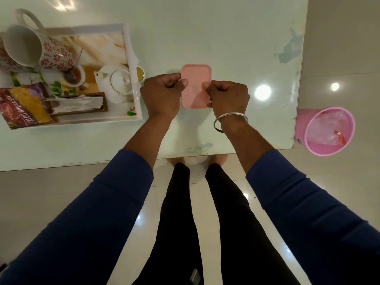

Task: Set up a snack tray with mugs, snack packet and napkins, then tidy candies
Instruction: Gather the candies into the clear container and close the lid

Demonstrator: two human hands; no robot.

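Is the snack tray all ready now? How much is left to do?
Nearly. The tray already holds the mugs, the snack packet and the napkins. Now the left hand and right hand hold a pink box by its sides, lid on. No loose candies show, so probably only putting the box away is left.

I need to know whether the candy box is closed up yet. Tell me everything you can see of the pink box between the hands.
The pink box is a small rounded rectangle of matte plastic, seen from above, its lid on with a raised rim around the edge. It lies flat on the white table, right of the tray. The left hand and right hand grip its long sides, thumbs pressing on the lid. Whether it is fully snapped shut cannot be told; its contents are hidden.
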